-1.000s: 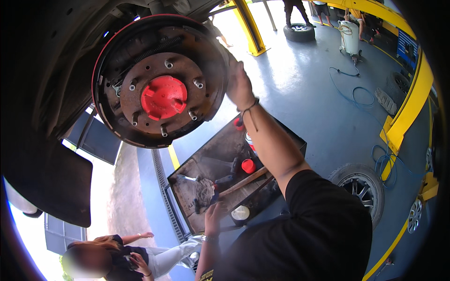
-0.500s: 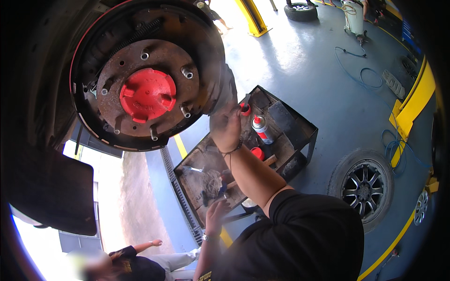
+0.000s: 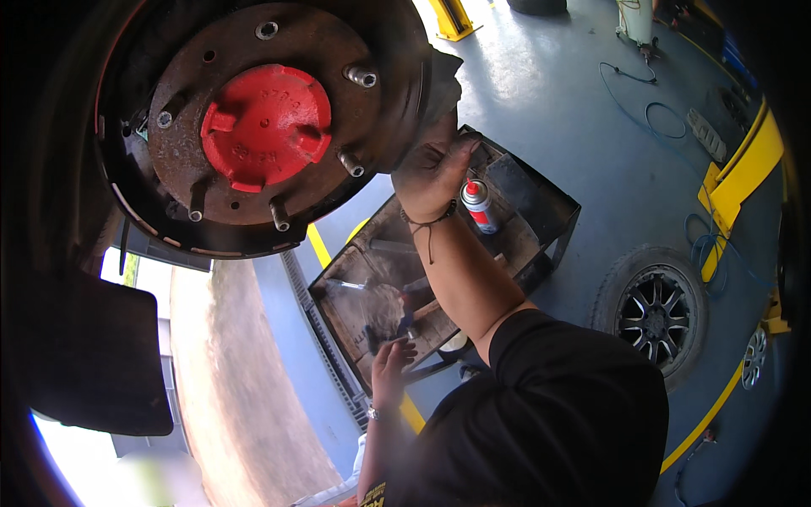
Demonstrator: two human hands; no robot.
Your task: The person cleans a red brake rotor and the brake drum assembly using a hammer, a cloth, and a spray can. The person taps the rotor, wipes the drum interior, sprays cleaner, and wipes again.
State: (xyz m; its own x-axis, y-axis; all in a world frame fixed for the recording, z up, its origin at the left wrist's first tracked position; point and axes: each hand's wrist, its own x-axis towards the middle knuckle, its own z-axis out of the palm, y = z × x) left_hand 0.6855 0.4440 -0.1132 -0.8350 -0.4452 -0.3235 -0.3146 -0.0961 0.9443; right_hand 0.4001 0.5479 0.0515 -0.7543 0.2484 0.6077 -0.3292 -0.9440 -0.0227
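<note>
At the drum brake's right edge, my right hand (image 3: 432,173) is raised and closed on a dark grey, cloth-like piece (image 3: 445,84). Its exact kind is unclear, and I cannot tell whether it touches the brake. The exposed wheel hub (image 3: 346,38) is rusty, with several studs around a red center cap (image 3: 269,127). Lower down, my left hand (image 3: 394,358) hovers by the near edge of the black metal tray cart (image 3: 372,253), fingers loosely apart and nothing in them. A spray can (image 3: 478,207) with a red nozzle stands on the cart beside my right wrist.
Tools, including a shiny metal one (image 3: 346,285), lie on the cart. A wheel with tire (image 3: 655,317) rests on the floor at right, near a yellow lift arm (image 3: 733,182) and a blue hose (image 3: 663,127). A dark flap (image 3: 84,346) hangs at left.
My view has moved closer to the hub, which looks larger and higher. My right hand with the dark piece has shifted up and right. The other person at lower left has mostly left view.
</note>
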